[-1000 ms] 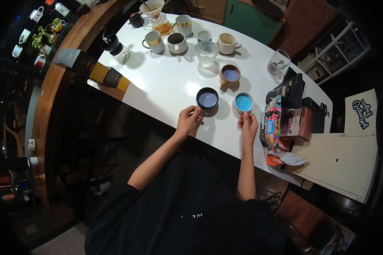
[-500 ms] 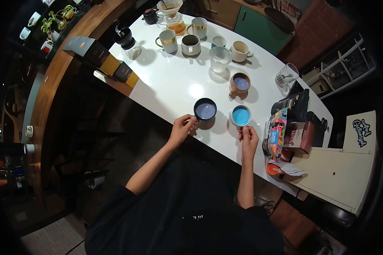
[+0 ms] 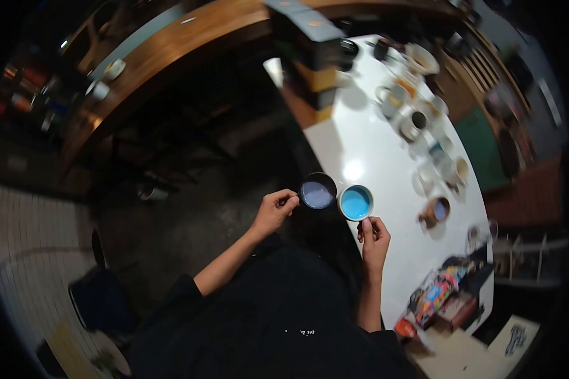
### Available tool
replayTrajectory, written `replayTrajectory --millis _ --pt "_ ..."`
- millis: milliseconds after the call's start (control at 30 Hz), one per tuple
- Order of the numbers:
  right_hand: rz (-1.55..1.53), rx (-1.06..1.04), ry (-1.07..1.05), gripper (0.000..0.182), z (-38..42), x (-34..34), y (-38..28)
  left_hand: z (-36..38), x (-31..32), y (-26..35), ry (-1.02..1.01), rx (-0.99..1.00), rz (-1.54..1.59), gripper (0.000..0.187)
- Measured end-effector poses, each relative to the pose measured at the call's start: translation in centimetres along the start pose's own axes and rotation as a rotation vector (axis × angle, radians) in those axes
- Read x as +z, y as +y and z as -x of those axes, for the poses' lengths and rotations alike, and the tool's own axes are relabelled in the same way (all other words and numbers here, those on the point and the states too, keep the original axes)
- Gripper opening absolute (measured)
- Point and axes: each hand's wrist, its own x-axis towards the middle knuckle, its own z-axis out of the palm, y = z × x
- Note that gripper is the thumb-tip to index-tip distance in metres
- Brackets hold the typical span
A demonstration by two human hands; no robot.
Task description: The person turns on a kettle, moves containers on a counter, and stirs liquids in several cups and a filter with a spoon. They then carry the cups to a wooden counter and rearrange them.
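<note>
My left hand [image 3: 276, 210] grips the handle of a black cup [image 3: 318, 191] that holds a greyish-purple liquid. In my right hand [image 3: 374, 237] is a white cup [image 3: 356, 203] filled with bright blue liquid, pinched by its handle on the near side. The two cups are side by side in front of my body, the black one over the dark floor and the white one overlapping the table edge in view. A brown mug [image 3: 436, 211] with purplish liquid stands on the white table [image 3: 392, 252] to the right.
Several mugs, including a pale one [image 3: 413, 126], stand toward the table's far end with a dripper [image 3: 422, 59]. Colourful packets [image 3: 437, 295] lie at the near right. Dark boxes [image 3: 303, 38] sit by a wooden counter [image 3: 189, 47]. A dark chair [image 3: 101, 300] is at lower left.
My view has turned to the left, and the table has swung to the right in it. Both cups have come off over the table edge, closer together, still in my hands.
</note>
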Motion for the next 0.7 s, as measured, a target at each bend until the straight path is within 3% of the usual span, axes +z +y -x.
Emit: replayTrajectory --millis 233,700 --pt "0.122 0.010 -0.370 0.019 -3.7 12.4 -3.0 5.5 -11.6 1.8 0.431 0.039 0.049 0.020" --pt "0.103 0.037 -1.001 0.022 -2.4 50.6 -3.3 18.4 -44.1 5.4 0.841 0.118 -0.031 0.022"
